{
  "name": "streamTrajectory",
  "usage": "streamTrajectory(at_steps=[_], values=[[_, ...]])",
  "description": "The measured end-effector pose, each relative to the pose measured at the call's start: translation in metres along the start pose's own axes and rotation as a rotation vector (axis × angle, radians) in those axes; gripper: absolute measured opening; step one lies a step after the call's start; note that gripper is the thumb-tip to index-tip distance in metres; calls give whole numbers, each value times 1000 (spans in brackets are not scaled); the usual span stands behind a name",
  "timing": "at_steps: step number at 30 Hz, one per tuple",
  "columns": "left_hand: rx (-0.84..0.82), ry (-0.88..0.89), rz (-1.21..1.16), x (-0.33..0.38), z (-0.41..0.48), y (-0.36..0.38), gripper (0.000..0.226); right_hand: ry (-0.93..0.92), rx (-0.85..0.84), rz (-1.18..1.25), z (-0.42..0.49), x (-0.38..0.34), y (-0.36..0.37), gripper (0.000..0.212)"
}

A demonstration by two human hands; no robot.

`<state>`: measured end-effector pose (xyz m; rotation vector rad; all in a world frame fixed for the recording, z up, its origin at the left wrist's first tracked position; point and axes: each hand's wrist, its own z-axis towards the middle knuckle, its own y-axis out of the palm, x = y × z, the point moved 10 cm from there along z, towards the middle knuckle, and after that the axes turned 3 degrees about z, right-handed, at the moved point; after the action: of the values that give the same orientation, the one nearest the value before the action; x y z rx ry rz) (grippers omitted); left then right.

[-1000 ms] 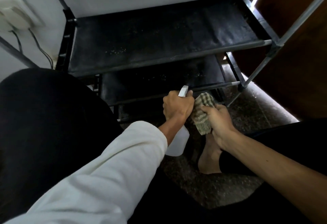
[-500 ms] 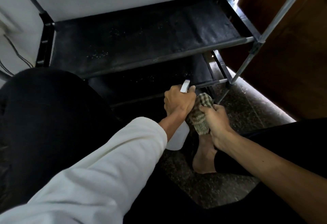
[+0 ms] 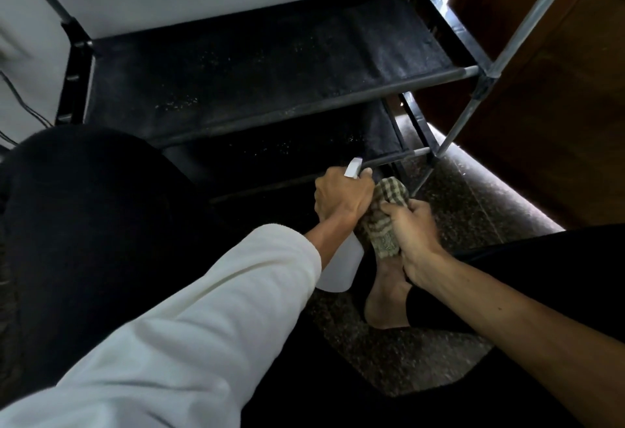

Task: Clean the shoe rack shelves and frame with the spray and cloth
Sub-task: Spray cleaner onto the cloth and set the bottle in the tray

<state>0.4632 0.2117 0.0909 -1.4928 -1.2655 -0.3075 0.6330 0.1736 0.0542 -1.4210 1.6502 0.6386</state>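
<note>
Crouching low in front of the shoe rack (image 3: 487,70), I have my left hand (image 3: 341,197) wrapped round the head of the spray bottle (image 3: 338,268), fingers curled over the trigger. The white nozzle (image 3: 353,167) pokes out past my knuckles and points at the lower shelf (image 3: 287,146) just beyond them. The bottle's pale body hangs below my wrist, tilted back toward me, which I judge is what aiming in under the shelf above demands.

My right hand (image 3: 411,234) is closed on the checked cloth (image 3: 385,214), bunched into a wad with its loose end sticking out above my thumb. It sits against the right side of my left hand, close by the nozzle. I hold it that near, I think, either to wipe at once or so the cloth takes the spray itself; which of the two I cannot tell.

Beyond both hands the lower shelf's front bar (image 3: 395,158) runs off rightward to the corner post (image 3: 461,123). Above and farther out is the upper shelf (image 3: 270,65), its dark fabric flecked with pale specks, so it looks not yet wiped.

Below my right hand my bare foot (image 3: 385,295) rests on the speckled floor (image 3: 473,211). Left of my left arm, my knee (image 3: 84,207) hides that end of the rack; reaching there would, I guess, mean shifting my crouch.
</note>
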Motion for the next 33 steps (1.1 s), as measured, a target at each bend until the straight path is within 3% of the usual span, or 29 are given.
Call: streamTrajectory(at_steps=[6,11,14,18,23,31,33], values=[[168,-42,-50,-34,-2,-32,38,13,-30,-68,-3,7,14,27],[344,-158,-116,-74,-2,-81,35,19,-94,-232,9,31,42,60],[412,-222,-137,-100,-8,-114,29,84,-197,-220,-25,22,71,31],[461,-259,-119,-139,-18,-151,25,41,-358,-225,-46,23,108,30],[461,-387,-33,-190,-31,-187,35,15,-450,-327,-69,30,135,27],[243,-452,123,-180,-59,-202,51,22,-482,-387,-89,43,155,30],[252,-461,103,-195,-48,-199,52,9,-466,-405,-89,44,156,30]])
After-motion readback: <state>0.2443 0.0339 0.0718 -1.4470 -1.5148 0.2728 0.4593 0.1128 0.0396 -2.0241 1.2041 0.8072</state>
